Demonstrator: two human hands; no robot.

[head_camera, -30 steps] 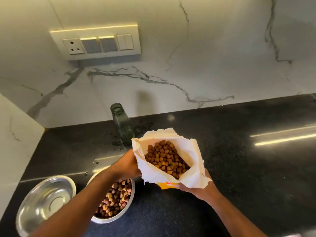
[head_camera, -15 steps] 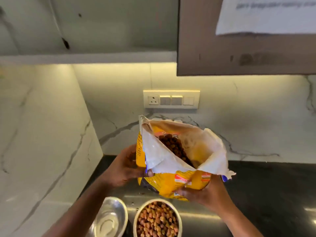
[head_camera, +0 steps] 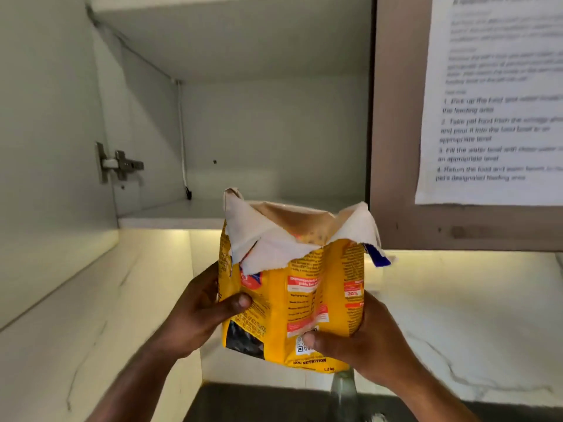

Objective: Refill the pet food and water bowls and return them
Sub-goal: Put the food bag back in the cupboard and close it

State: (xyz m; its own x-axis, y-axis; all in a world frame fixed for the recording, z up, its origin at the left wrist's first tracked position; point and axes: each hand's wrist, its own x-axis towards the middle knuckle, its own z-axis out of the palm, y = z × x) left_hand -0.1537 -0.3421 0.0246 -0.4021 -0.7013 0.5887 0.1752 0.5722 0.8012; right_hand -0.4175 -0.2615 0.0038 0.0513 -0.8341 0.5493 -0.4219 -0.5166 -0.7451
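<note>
Hands came first, nearest the camera: the left hand (head_camera: 201,312) gripped the left side of a yellow printed dog-food bag (head_camera: 292,300), thumb pressed across its front, and the right hand (head_camera: 362,339) cupped the lower right corner, thumb on the front by the QR code. So both hands were clamped on the bag, one on each side, holding it upright in the air above the dark counter (head_camera: 259,403). The bag's top was torn open, with the white inner lining folded out; the kibble inside was too blurry to make out. Just below the bag poked the neck of a greenish glass bottle (head_camera: 343,388), standing on the counter. Behind that ran the white marble-look backsplash (head_camera: 457,315). Further back and higher, an open white wall cabinet (head_camera: 243,132) showed a metal hinge (head_camera: 118,164) on its left side. To its right, a white printed instruction sheet (head_camera: 493,102) hung on a brown cabinet door (head_camera: 396,147), text mostly blurred.
</note>
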